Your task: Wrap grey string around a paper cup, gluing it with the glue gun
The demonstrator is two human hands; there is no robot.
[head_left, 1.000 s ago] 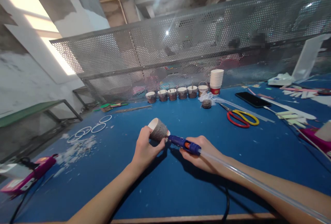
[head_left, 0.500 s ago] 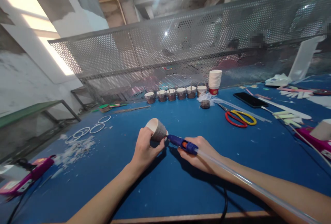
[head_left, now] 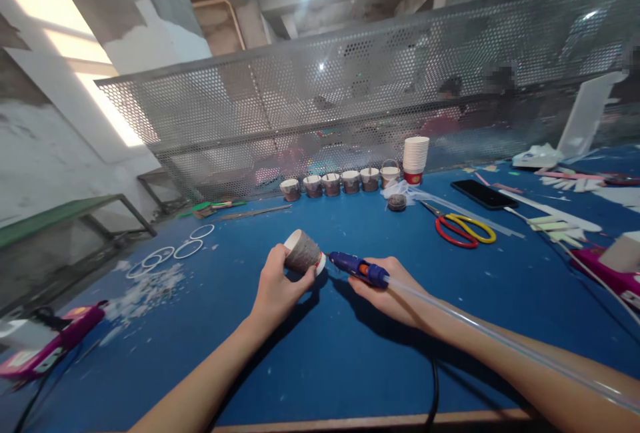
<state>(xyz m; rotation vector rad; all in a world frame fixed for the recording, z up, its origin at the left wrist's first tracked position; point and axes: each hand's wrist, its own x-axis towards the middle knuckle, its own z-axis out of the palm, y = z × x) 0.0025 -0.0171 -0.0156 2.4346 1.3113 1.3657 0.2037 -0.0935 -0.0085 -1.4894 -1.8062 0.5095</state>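
Observation:
My left hand (head_left: 281, 286) grips a small paper cup (head_left: 303, 252) wrapped in brown-grey material, tilted on its side above the table. The cup's opening points up and left, and a white rim with a bit of red shows at its lower right end. In my right hand (head_left: 387, 289) is a blue glue gun (head_left: 357, 268) with a long clear glue stick (head_left: 450, 316) running back over my forearm. The gun's nozzle sits just right of the cup's white-rimmed end, with a small gap between them.
Wrapped cups (head_left: 331, 184) stand in a row at the back, beside stacked paper cups (head_left: 416, 160). A twine ball (head_left: 397, 202), scissors (head_left: 463, 229) and a phone (head_left: 484, 193) lie to the right. White rings (head_left: 188, 248) and scraps (head_left: 150, 289) lie left on the blue table (head_left: 320, 373).
The glue gun has moved slightly right, away from the cup. The cup has turned in my left hand, so more of its white rim and red patch shows.

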